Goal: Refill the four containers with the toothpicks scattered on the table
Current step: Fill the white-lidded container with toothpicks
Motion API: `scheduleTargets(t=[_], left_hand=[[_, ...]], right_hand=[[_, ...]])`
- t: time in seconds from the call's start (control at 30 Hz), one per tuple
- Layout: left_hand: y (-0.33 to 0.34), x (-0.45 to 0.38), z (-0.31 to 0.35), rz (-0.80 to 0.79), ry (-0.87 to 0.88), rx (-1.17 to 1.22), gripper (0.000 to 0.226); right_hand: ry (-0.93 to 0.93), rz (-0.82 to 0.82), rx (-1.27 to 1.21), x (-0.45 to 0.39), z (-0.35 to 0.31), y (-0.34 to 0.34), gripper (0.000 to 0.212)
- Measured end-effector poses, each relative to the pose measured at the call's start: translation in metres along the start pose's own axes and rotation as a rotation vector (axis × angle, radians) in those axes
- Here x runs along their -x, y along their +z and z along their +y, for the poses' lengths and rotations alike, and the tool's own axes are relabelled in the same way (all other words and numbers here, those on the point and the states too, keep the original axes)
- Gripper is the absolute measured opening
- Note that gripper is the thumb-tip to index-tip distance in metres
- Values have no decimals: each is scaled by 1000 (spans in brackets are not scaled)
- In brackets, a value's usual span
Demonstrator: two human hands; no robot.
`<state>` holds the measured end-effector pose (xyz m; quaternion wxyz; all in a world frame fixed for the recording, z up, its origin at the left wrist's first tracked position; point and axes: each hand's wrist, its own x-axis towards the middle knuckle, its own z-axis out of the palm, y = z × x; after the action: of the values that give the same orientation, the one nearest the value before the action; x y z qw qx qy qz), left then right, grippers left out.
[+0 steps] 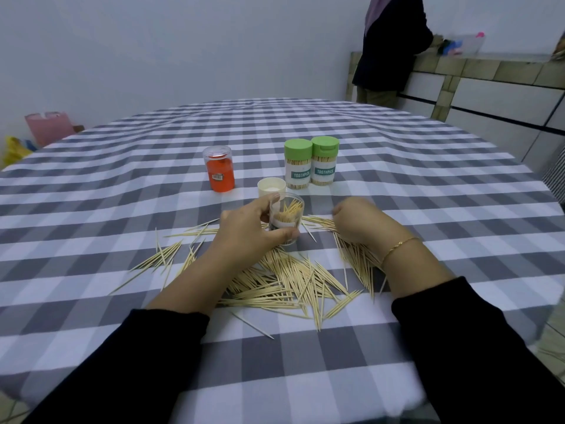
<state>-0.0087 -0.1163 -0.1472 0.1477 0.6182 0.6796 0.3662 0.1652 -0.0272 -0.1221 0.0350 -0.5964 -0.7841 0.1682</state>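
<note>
Grey-and-white checked cloth covers the table (122,185), with a pale wall behind. On the far left, off the table, stands a pink bag (49,127). An orange container (219,168) with a clear lid stands left of centre. Just right of it lies a white cap (271,186). The left hand (250,231) grips a clear open container (286,220), tilted, partly filled with toothpicks. Scattered toothpicks (290,280) lie below it. Two green-lidded toothpick jars (310,163) stand touching behind. The right hand (357,221) curls down onto toothpicks; whether it holds any, I cannot tell.
</note>
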Motion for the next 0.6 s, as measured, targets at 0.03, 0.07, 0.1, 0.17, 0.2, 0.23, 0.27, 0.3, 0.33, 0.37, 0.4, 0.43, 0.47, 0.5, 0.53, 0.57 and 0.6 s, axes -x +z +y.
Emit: scheduleTargets(t=[0.03, 0.07, 0.1, 0.17, 0.2, 0.23, 0.27, 0.3, 0.33, 0.37, 0.4, 0.43, 0.47, 0.5, 0.53, 0.57, 0.6], left_hand=[[0, -1, -2, 1, -2, 2, 71], [1, -1, -3, 1, -5, 2, 73], [1, -2, -4, -1, -10, 2, 75], [1, -3, -6, -5, -17, 0, 78], [2, -4, -8, -6, -21, 0, 79], [2, -4, -9, -8, -21, -2, 79], [2, -4, -9, -7, -20, -4, 79], [3, -4, -9, -6, -19, -6, 79], [3, -4, -8, -4, -16, -6, 79], [3, -4, -7, -3, -14, -5, 78], [2, -4, -7, -2, -9, -6, 78], [2, -4, -7, 1, -7, -8, 77], [2, -4, -7, 3, -8, -8, 77], [2, -4, -7, 6, -7, -10, 77], [2, -4, -8, 5, -9, -10, 77], [2, -4, -8, 2, -9, -11, 78], [3, -4, -9, -3, -10, -10, 78]], right_hand=[[-7, 5, -84, 2, -1, -3, 35], [-19, 7, -130, 5, -2, -6, 36], [-30, 0, -128, 8, -1, -9, 37], [-27, 9, -49, 5, 4, -11, 37], [-7, 8, -15, 3, 8, -10, 34], [13, 4, 19, 3, 10, -9, 32], [25, -13, 48, 3, 11, -8, 30], [38, -27, 40, 5, 11, -9, 30], [37, -39, 23, 4, 11, -9, 30], [27, -54, -8, 7, 10, -11, 30], [6, -64, -39, 8, 10, -11, 30], [-8, -74, -57, 12, 9, -12, 31], [-28, -95, -63, 15, 8, -13, 35], [-39, -125, -44, 17, 7, -13, 41], [-45, -142, -12, 18, 7, -12, 45], [-46, -148, 34, 19, 6, -12, 44], [-48, -141, 73, 18, 5, -10, 41]])
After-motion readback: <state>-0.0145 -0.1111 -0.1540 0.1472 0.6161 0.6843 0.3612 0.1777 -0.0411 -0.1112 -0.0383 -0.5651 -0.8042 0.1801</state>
